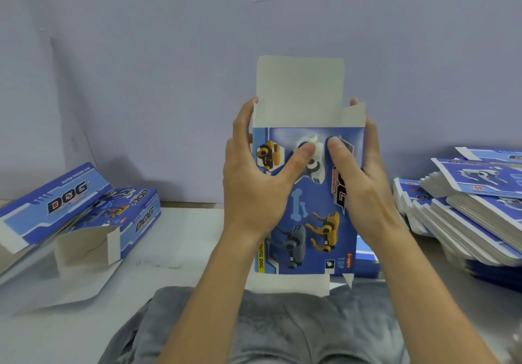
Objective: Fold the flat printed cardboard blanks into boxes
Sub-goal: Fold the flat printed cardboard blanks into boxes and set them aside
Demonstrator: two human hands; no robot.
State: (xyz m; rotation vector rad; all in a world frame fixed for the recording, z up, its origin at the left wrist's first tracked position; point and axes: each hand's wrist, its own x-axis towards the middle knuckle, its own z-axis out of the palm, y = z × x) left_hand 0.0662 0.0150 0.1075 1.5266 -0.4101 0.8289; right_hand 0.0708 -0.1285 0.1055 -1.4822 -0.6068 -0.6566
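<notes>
Hands: your left hand [254,183] and right hand [358,177] grip the blank [308,222], thumbs pressing its front.
Axis: long side upright, flaps [299,87] beyond your fingers.

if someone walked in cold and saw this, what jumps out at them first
First, the blue printed blank held upright at centre, gripped by the left hand and right hand, thumbs pressed on its face and a plain white flap standing at the top. Next, the fanned stack of flat blanks at the right, and the folded DOG boxes at the left.
</notes>
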